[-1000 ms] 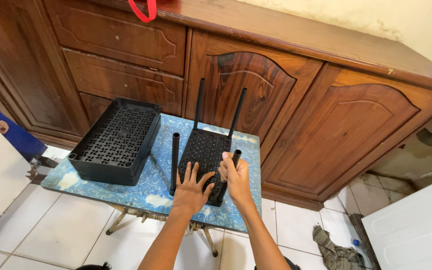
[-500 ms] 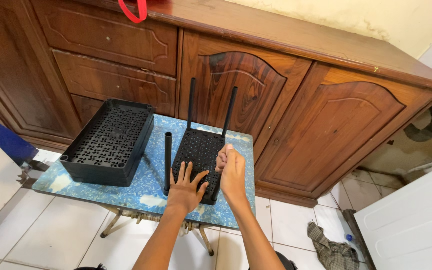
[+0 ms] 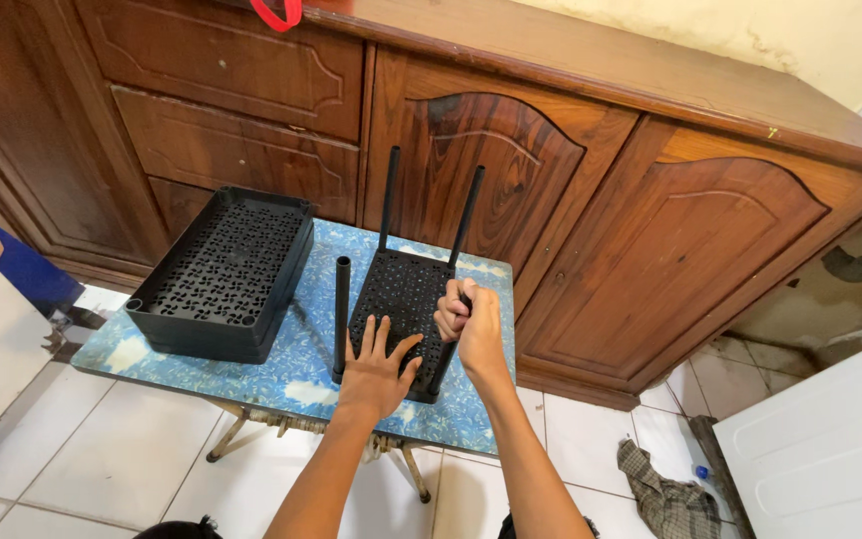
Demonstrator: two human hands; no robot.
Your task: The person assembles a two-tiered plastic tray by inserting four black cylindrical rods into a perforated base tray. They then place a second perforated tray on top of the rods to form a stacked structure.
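Speckled blue table; right hand grips a round black tube

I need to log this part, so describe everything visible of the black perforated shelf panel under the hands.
The black perforated shelf panel looks like moulded plastic, rectangular, its face covered in small patterned holes. It lies flat on the blue patterned table, with black tubes standing upright at its corners; the far two look taller. The left hand presses flat on its near end, fingers spread. The right hand is closed around the near right tube.
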